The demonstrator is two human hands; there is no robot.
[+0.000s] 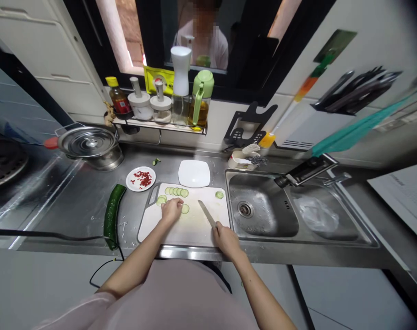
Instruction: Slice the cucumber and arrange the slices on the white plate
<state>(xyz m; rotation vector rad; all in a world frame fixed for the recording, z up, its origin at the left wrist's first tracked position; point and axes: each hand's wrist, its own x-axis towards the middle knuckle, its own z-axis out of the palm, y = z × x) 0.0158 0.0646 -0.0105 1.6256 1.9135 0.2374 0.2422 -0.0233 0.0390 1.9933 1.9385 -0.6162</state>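
My right hand (226, 238) grips a kitchen knife (207, 213) by its handle, the blade angled up and left over the white cutting board (194, 229). Over the board's left half, the fingers of my left hand (172, 211) are curled together; what is in them, if anything, is hidden. A round cucumber slice (185, 209) lies just right of those fingers, and more slices (161, 199) lie on their left. Behind them, several overlapping cucumber slices (176, 191) form a row. A short cucumber piece (219, 195) rests at the board's far right corner.
Left of the board lies a whole cucumber (112, 215). A plate of chopped red pieces (141, 178) and a white square plate (194, 173) stand behind. The sink (263, 206) adjoins on the right; a lidded pot (91, 146) stands left. Bottles (201, 98) line a rack.
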